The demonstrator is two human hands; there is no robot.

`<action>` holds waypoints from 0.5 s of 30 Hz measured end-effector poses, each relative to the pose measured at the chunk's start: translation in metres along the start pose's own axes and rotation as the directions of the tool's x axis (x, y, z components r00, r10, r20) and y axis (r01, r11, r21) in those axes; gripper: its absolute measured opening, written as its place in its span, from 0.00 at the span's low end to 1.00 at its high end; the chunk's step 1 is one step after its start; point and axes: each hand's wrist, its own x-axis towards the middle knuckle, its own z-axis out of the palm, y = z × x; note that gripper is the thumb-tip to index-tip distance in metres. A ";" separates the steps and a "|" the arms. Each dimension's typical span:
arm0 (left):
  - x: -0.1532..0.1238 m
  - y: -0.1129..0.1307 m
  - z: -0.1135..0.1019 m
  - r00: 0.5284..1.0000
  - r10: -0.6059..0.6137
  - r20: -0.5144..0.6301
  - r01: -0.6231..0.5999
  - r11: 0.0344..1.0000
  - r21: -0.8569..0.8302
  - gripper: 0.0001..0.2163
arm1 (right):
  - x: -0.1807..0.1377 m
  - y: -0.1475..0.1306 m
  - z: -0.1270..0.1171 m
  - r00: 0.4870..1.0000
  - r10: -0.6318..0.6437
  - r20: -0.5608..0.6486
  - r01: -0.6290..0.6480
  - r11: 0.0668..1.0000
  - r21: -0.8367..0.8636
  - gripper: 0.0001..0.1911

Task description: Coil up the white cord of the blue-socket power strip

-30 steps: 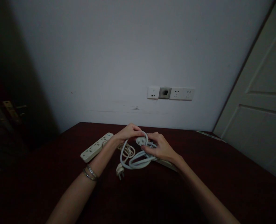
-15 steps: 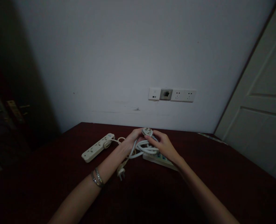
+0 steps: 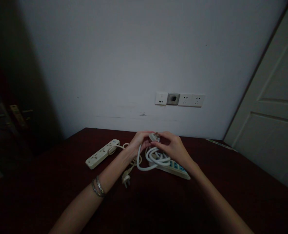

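Note:
Both my hands meet around a white plug (image 3: 154,137), held up above the table. My left hand (image 3: 141,139) grips it from the left, its fingers partly hidden behind the plug. From the right, my right hand (image 3: 171,146) pinches it between thumb and fingers. Below the hands hangs a looped white cord (image 3: 156,159). Under these loops lies a power strip with blue sockets (image 3: 175,169), partly covered by cord and hand. A second, cream power strip (image 3: 101,155) rests left of my left forearm, and its plug (image 3: 126,178) lies close to that forearm.
The dark red table (image 3: 134,208) runs back to a pale wall (image 3: 119,65). Several wall sockets (image 3: 191,100) sit in a row above the table. A white door (image 3: 275,97) is at the right, and a dark door with a brass handle (image 3: 18,115) at the left.
The plug has been tilted so that its prong face turns rightward. The cord loops have dropped and spread, and more of the blue-socket power strip shows at the right.

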 end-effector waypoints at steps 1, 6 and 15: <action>0.000 -0.001 0.000 1.000 -0.012 -0.012 0.012 1.000 -0.007 0.07 | 0.000 0.002 -0.001 1.000 0.010 0.019 -0.010 1.000 0.010 0.12; 0.003 -0.005 0.000 1.000 -0.020 -0.014 0.020 1.000 0.008 0.08 | 0.001 0.013 -0.003 0.998 -0.003 0.062 0.000 0.998 0.059 0.14; 0.008 -0.019 0.000 0.996 0.035 0.086 -0.044 0.994 0.104 0.08 | -0.003 0.011 0.002 0.999 -0.027 -0.034 0.028 0.999 0.017 0.13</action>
